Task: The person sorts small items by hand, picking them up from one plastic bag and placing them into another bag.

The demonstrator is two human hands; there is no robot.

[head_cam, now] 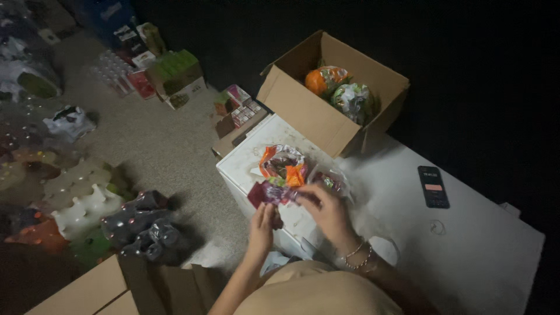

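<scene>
My left hand (261, 224) and my right hand (328, 211) both hold a small dark red and purple snack packet (269, 192) over the near corner of a white table (466, 245). The left hand pinches its lower left edge, while the right hand's fingers grip its right end. Just beyond the packet lies a clear plastic bag (284, 163) with orange and red packets inside. My right wrist wears thin bracelets.
An open cardboard box (309, 111) with orange and green-white bagged goods stands at the table's far end. A black phone (433, 186) lies on the table to the right. Packs of bottles, cartons and small boxes (175, 76) cover the carpeted floor at left.
</scene>
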